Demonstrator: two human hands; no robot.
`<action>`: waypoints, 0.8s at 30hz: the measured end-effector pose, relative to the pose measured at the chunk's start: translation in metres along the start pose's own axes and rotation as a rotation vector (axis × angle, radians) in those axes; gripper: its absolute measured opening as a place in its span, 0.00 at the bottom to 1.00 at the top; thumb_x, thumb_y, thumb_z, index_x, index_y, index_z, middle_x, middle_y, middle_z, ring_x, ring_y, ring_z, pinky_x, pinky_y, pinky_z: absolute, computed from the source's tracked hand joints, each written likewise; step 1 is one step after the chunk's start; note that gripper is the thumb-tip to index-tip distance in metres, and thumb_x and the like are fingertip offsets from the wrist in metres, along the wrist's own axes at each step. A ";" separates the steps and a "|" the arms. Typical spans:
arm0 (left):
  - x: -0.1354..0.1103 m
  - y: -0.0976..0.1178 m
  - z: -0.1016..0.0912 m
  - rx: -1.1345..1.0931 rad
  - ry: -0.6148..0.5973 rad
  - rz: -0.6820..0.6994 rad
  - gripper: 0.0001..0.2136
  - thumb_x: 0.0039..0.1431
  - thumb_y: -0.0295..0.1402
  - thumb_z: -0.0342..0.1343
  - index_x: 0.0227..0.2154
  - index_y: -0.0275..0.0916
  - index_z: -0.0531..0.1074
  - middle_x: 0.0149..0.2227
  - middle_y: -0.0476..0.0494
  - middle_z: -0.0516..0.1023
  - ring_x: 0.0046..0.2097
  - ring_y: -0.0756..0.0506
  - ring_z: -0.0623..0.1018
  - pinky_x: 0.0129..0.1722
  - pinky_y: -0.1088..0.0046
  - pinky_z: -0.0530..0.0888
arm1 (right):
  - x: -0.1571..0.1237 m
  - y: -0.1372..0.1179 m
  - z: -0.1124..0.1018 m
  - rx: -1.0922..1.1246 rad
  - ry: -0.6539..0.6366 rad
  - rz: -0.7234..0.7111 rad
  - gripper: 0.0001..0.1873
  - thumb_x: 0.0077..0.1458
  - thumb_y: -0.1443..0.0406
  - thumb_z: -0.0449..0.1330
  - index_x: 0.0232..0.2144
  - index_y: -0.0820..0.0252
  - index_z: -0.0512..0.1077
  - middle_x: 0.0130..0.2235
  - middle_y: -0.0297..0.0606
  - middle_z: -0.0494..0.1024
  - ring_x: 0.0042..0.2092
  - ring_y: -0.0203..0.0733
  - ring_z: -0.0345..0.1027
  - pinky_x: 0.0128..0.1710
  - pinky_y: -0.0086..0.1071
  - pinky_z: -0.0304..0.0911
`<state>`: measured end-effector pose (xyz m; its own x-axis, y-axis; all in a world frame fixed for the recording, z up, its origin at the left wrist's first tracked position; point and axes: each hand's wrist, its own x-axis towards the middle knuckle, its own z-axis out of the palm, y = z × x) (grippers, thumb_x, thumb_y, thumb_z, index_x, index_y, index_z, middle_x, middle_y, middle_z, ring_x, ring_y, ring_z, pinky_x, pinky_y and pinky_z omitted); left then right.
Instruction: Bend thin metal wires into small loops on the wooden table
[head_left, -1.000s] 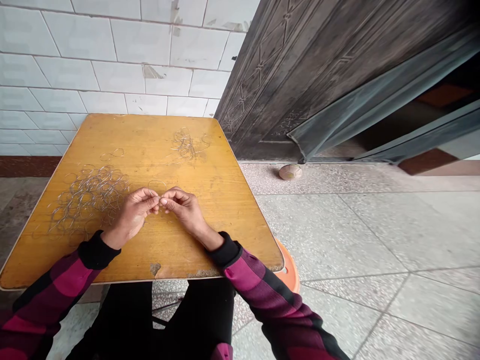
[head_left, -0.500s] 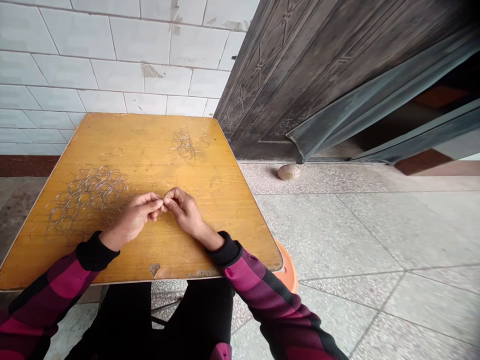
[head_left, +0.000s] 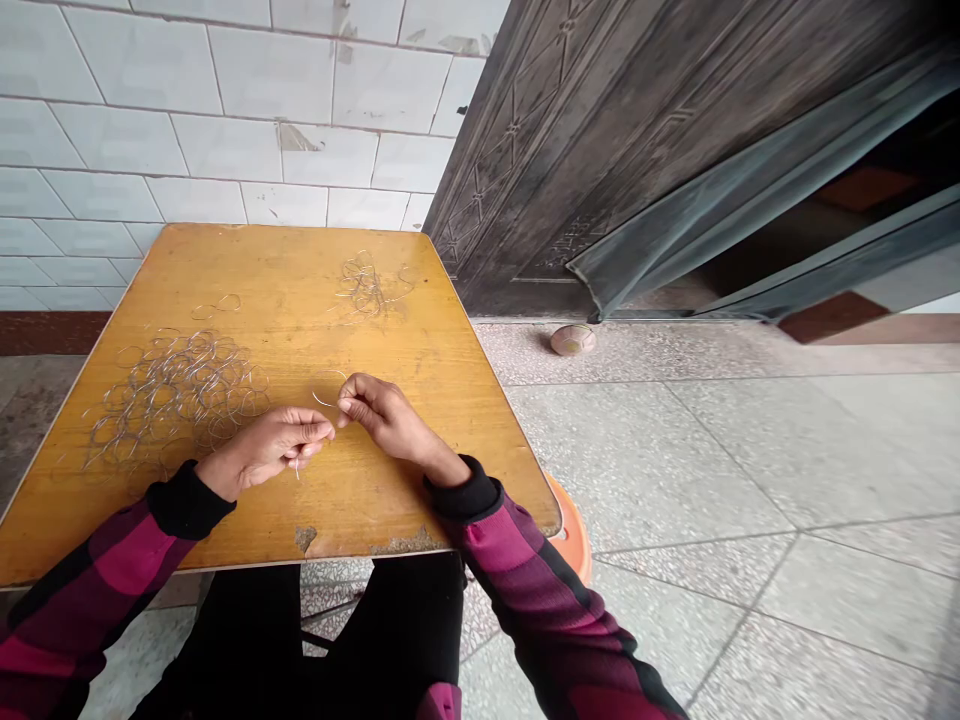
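My right hand (head_left: 386, 415) pinches a wire loop (head_left: 322, 402), fingers closed; my left hand (head_left: 276, 445) pinches too, a wire end (head_left: 298, 471) poking below. These look parted; half a second ago fingertips met. Big pile (head_left: 184, 385) beside my left looks still to do; small pile (head_left: 365, 287) sits far right on table (head_left: 420, 410).

Desk (head_left: 427, 400) is yellow-brn w/ wood grain, wires (head_left: 184, 385) silvery, sleeves (head_left: 525, 570) magenta/purple/blk check w/ blk cuffs (head_left: 466, 492), trousers (head_left: 409, 620) blk, wall tiles (head_left: 270, 75) wht, floor (head_left: 637, 460) speckled lt gry.
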<state>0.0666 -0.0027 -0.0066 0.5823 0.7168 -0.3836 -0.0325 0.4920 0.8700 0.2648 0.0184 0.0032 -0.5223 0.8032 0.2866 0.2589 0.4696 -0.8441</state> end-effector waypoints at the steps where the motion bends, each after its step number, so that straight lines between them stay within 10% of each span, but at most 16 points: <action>1: 0.000 -0.001 0.000 0.000 -0.010 -0.010 0.14 0.50 0.42 0.62 0.26 0.35 0.70 0.17 0.56 0.59 0.18 0.57 0.51 0.20 0.77 0.49 | 0.000 0.000 -0.003 -0.001 -0.010 0.001 0.12 0.63 0.59 0.52 0.29 0.58 0.64 0.28 0.36 0.75 0.32 0.37 0.65 0.37 0.35 0.59; 13: -0.005 0.003 0.006 0.163 -0.067 -0.049 0.18 0.47 0.47 0.64 0.23 0.35 0.70 0.18 0.52 0.68 0.18 0.56 0.57 0.19 0.77 0.49 | -0.003 0.004 -0.014 0.254 0.005 0.109 0.16 0.60 0.53 0.55 0.30 0.59 0.65 0.28 0.37 0.75 0.31 0.37 0.68 0.36 0.34 0.62; 24: -0.006 -0.004 0.004 0.050 -0.064 -0.102 0.17 0.48 0.46 0.64 0.29 0.36 0.72 0.10 0.59 0.56 0.15 0.56 0.51 0.18 0.77 0.50 | -0.003 0.010 -0.022 0.329 0.041 0.174 0.18 0.57 0.51 0.59 0.28 0.59 0.65 0.27 0.36 0.76 0.30 0.36 0.69 0.36 0.34 0.62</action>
<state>0.0664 -0.0113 -0.0064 0.6314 0.6303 -0.4518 0.0691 0.5345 0.8423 0.2870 0.0285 0.0041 -0.4587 0.8777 0.1388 0.0624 0.1876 -0.9803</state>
